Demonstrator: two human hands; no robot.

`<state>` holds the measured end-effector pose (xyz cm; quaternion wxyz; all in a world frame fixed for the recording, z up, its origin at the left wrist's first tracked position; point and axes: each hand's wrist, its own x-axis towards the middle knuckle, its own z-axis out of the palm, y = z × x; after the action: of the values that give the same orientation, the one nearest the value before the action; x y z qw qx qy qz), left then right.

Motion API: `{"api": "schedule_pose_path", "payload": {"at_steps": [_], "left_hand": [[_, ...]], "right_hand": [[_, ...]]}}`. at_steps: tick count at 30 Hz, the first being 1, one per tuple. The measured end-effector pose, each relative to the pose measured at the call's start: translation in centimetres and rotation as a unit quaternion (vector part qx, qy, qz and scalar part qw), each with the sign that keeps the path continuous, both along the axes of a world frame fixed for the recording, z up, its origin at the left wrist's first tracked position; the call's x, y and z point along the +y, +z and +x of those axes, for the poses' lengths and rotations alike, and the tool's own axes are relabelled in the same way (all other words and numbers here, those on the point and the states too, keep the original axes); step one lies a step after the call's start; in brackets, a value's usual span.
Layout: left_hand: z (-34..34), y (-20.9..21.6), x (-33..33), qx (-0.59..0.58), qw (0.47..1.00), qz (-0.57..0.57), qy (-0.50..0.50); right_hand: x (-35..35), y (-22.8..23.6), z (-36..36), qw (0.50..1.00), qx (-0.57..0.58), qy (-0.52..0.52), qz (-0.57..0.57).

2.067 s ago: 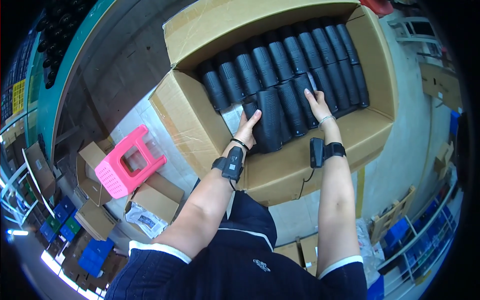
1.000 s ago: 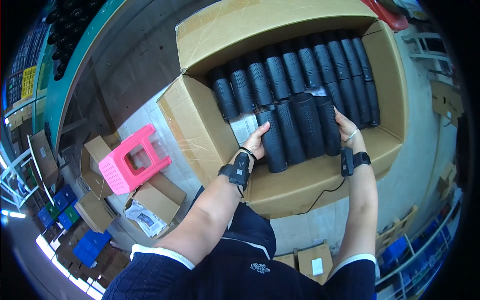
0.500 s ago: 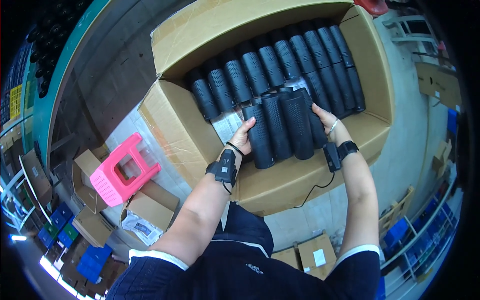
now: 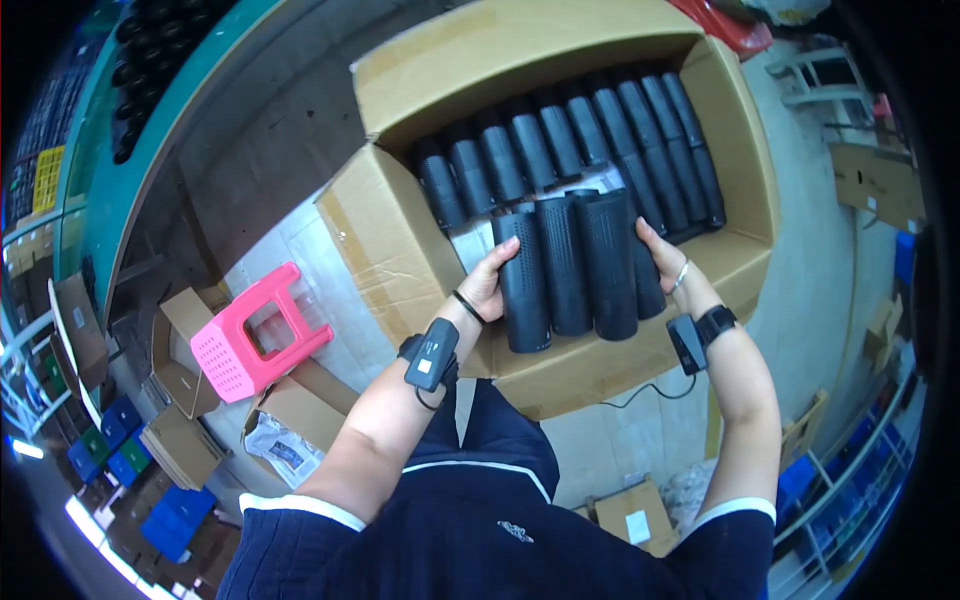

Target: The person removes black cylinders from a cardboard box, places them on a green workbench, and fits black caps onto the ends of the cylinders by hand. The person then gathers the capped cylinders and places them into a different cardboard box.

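Observation:
A row of several black perforated cylinders is squeezed side by side between my two hands, over the near part of a large open cardboard box. My left hand presses on the leftmost cylinder, thumb on its near face. My right hand grips the right end of the row, its fingers partly hidden behind the cylinders. Farther back in the box lie more black cylinders, packed closely together. A pale, shiny sheet shows under and between them. Each wrist wears a small black strapped device.
Left of the box is a pink plastic stool, beside a smaller open carton. A green-edged table with dark round parts stands far left. Blue bins and metal racks line the lower edges. Another carton sits near my legs.
The held cylinders have come slightly toward me and to the right, lifted clearer of the others. The view has shifted, so the box and stool sit a little farther right.

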<state>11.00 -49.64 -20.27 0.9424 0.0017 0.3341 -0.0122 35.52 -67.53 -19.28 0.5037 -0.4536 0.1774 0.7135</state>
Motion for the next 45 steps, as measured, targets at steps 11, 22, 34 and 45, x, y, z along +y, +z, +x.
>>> {"api": "schedule_pose_path", "payload": {"at_steps": [11, 22, 34, 45], "left_hand": [[-8.7, 11.6, 4.3, -0.033, 0.995, -0.036, -0.084], [-30.2, 17.9, 18.4, -0.081, 0.995, -0.005, -0.065], [-49.4, 21.5, 34.6, -0.081, 0.984, 0.018, 0.159], [-54.4, 23.8, 51.1, -0.033, 0.932, 0.116, 0.342]], "right_hand": [[2.1, 14.6, -10.9, 0.999, 0.017, -0.024, 0.021], [17.4, 19.9, -32.5, 0.998, 0.018, -0.04, 0.04], [44.6, 21.6, -44.2, 0.973, -0.003, 0.215, 0.089], [73.4, 25.8, -50.1, 0.904, 0.028, 0.401, 0.146]]}}
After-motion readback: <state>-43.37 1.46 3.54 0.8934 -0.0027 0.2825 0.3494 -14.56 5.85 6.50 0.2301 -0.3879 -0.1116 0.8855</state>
